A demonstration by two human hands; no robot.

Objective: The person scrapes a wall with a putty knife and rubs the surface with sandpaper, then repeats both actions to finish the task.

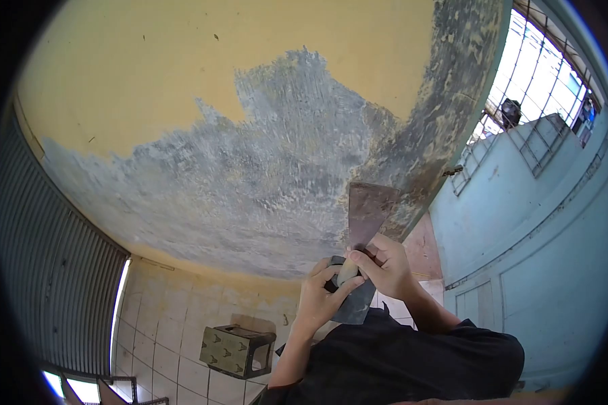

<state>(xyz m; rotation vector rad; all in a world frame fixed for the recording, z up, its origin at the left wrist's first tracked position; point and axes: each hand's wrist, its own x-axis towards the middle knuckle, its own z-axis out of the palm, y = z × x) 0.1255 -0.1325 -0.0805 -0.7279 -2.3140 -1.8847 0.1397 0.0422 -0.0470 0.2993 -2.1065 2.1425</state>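
Observation:
Both hands meet in front of my chest, close to the wall. The wide, rust-brown blade of a putty knife (370,210) points up toward the wall, and my right hand (389,268) pinches it near the neck. A pale handle lies between the two hands. My left hand (319,297) is closed around a second putty knife (355,305), whose dark grey blade points down and whose black grip shows between the fingers. The fingers overlap, so which hand bears the pale handle is hard to make out.
Ahead, the wall (270,155) has yellow paint above a rough grey patch. A small patterned stool (226,349) stands on the tiled floor at lower left. A corrugated shutter (47,263) is at left; a light-blue door (540,270) with a barred opening is at right.

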